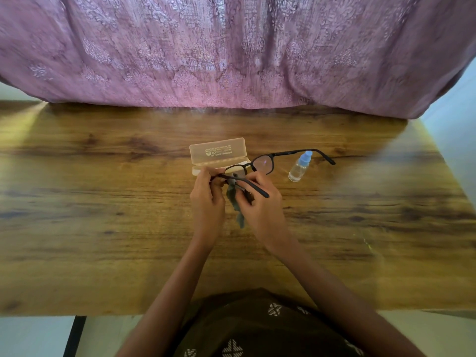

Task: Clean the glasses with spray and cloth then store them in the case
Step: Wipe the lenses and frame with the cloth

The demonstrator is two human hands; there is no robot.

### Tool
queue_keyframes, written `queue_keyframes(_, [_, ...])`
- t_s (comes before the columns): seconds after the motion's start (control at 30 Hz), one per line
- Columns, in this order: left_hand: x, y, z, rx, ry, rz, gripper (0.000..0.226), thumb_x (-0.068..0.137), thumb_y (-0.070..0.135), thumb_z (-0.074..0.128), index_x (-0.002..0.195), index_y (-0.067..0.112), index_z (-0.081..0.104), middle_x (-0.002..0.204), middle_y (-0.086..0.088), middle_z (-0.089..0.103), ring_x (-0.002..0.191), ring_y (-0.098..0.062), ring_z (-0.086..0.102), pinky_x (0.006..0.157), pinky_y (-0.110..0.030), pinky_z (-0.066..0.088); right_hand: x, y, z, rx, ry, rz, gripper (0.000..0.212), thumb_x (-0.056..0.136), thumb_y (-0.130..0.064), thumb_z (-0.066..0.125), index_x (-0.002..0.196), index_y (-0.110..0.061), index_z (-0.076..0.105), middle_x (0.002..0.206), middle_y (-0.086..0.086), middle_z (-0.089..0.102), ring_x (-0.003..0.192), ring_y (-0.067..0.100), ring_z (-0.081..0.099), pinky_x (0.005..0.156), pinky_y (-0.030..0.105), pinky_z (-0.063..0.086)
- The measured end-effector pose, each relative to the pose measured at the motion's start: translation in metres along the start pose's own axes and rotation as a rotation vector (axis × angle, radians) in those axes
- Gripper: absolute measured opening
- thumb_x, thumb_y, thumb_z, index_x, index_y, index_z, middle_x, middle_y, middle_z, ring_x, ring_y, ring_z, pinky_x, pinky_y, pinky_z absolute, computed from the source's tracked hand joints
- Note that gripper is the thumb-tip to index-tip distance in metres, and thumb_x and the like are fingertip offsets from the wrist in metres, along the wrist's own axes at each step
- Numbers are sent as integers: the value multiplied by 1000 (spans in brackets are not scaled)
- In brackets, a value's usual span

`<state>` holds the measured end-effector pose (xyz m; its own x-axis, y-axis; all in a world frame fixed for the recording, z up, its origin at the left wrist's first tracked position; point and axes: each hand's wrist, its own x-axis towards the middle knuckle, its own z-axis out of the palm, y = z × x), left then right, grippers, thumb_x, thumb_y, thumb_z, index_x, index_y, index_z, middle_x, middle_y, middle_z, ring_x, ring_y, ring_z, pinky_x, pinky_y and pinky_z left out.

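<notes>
Black-framed glasses (265, 161) are held up over the middle of the wooden table (103, 202), temples unfolded. My left hand (207, 199) pinches the frame at its left corner. My right hand (260, 202) holds a grey cloth (235, 202) against the left lens, and the cloth's tail hangs down between my hands. One temple crosses over my right hand. A translucent beige case (219, 150) lies open just behind my hands, lid upright. A small clear spray bottle (300, 167) with a blue cap lies tilted on the table to the right.
A purple patterned curtain (231, 52) hangs along the table's far edge. The table's near edge runs just in front of my dark patterned clothing (257, 331). A black table leg (74, 336) shows at the lower left.
</notes>
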<state>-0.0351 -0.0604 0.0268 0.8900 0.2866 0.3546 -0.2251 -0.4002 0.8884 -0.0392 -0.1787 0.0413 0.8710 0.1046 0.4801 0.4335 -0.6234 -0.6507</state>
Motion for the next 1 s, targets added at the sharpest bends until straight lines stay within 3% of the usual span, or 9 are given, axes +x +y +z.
queue_keyframes(0.07, [-1, 0, 1, -1, -11, 3, 31, 95, -4, 46, 99, 25, 52, 91, 1, 62, 79, -11, 59, 69, -15, 44, 2, -2, 0, 40, 1, -5, 19, 85, 1, 70, 103, 0, 69, 95, 8, 62, 83, 12, 59, 75, 17, 50])
queue_keyframes(0.23, [-2, 0, 3, -8, -10, 10, 24, 96, -5, 47, 100, 17, 55, 93, -3, 64, 82, -12, 62, 70, -15, 47, 12, 2, -3, 33, 58, 41, 17, 85, 3, 69, 101, 0, 68, 96, 10, 58, 82, 23, 61, 70, 38, 56])
queue_keyframes(0.37, [-2, 0, 3, -19, -2, 3, 23, 96, -5, 47, 101, 15, 56, 94, -3, 64, 84, -13, 63, 72, -16, 48, 11, 4, -1, -6, 49, 25, 14, 85, -6, 71, 98, -1, 70, 99, 7, 59, 85, 16, 60, 74, 27, 53])
queue_keyframes(0.47, [-2, 1, 3, -20, -7, 12, 29, 96, -4, 45, 99, 23, 53, 94, -3, 65, 85, -14, 65, 72, -17, 50, 12, 2, 0, 18, 51, 30, 15, 86, -10, 71, 98, -1, 70, 98, 6, 63, 86, 14, 61, 76, 20, 50])
queue_keyframes(0.63, [-5, 1, 4, -3, -22, 9, 24, 96, -4, 45, 101, 17, 55, 96, -2, 64, 86, -13, 65, 74, -16, 50, 14, 1, -2, -14, 32, 58, 22, 86, -7, 70, 107, -5, 66, 97, 6, 68, 89, 18, 64, 75, 26, 52])
queue_keyframes(0.77, [-2, 1, 5, -12, -6, 9, 22, 97, -4, 45, 102, 15, 56, 96, -6, 66, 86, -13, 66, 74, -19, 52, 18, 3, -5, -42, 73, 48, 21, 84, 0, 71, 104, -1, 71, 96, 10, 70, 91, 21, 66, 83, 16, 47])
queue_keyframes(0.87, [-2, 2, 4, -24, -3, 18, 27, 97, -4, 45, 100, 21, 54, 94, -6, 66, 85, -13, 65, 73, -15, 49, 17, 0, -4, 40, 56, -3, 20, 82, 4, 71, 101, 0, 73, 95, 10, 70, 90, 21, 67, 81, 29, 56])
queue_keyframes(1.0, [-2, 2, 4, -30, 0, 8, 30, 97, -3, 43, 99, 25, 52, 91, -5, 65, 81, -12, 63, 71, -13, 47, 17, -1, -2, 116, 42, -44, 22, 81, 6, 72, 101, 0, 73, 96, 9, 69, 89, 17, 67, 79, 29, 57])
